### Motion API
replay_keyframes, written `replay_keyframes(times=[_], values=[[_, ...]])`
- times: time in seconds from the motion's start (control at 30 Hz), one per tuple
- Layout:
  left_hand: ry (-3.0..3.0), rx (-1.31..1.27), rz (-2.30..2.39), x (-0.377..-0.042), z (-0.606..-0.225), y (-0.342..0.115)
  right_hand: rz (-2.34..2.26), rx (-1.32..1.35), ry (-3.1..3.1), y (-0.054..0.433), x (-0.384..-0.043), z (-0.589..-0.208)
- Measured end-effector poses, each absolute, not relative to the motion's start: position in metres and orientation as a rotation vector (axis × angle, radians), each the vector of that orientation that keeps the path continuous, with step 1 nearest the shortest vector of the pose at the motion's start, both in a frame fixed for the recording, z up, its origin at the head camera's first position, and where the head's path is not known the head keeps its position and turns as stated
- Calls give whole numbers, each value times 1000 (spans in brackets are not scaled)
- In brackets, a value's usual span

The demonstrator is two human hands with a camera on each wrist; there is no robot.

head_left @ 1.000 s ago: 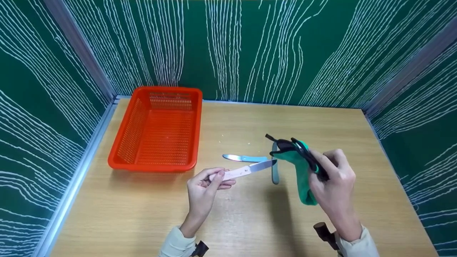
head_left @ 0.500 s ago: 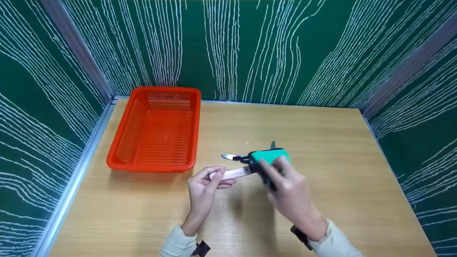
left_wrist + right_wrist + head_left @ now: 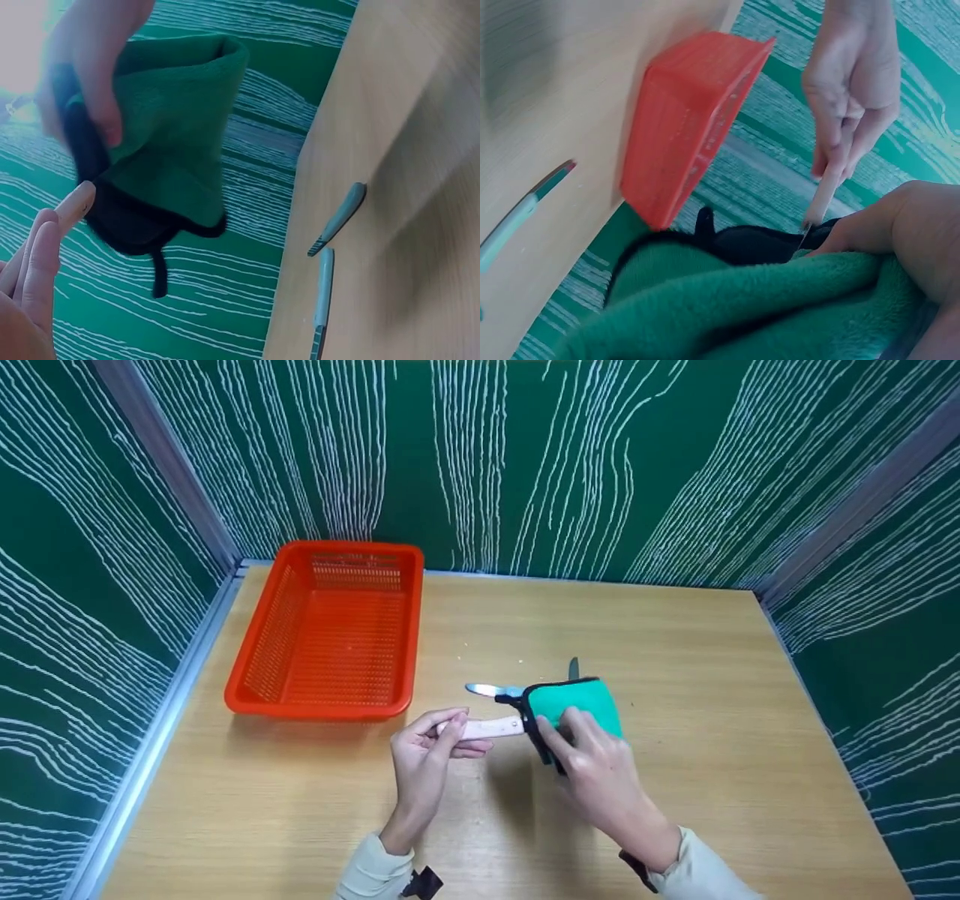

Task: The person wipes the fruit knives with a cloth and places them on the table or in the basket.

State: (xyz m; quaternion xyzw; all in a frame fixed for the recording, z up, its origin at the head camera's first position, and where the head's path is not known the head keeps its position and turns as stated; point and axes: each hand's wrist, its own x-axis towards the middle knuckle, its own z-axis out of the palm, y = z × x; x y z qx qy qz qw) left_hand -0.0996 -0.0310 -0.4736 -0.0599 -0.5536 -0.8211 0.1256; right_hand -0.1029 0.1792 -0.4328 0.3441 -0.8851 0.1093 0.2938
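In the head view, the left hand (image 3: pixel 421 761) pinches the pale pink knife (image 3: pixel 495 727) by the end of its handle, thumb on top. The knife's blade is hidden from the point where the handle meets the black edge of the green pouch (image 3: pixel 574 701). The right hand (image 3: pixel 604 776) grips that pouch, some of its fingers out of sight. Behind the pouch, the blue-handled knife (image 3: pixel 487 690) shows its blade and a little handle, and only the top of the grey-green knife (image 3: pixel 574 667) appears. The red basket (image 3: pixel 322 710) stands on the tabletop (image 3: pixel 675 652), well apart from both hands.

In the left wrist view, glare washes out part of the right hand, and the pink handle is hard to tell from the fingers beside it. Both other knives lie on the tabletop, the blue-handled one cut off below.

In the right wrist view, the pouch fills the bottom, cropped there; a sliver of pink-knife blade shows at its black edge, the rest hidden.
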Motion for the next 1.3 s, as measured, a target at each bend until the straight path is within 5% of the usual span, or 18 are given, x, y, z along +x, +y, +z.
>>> replay_keyframes(times=[0.73, 1.3], values=[[-1543, -211, -2350, -106, -479, -34, 721, 414, -2336, 255, -123, -432], [-1551, -179, -2380, -106, -480, -30, 738, 598, -2161, 215, -116, -397]])
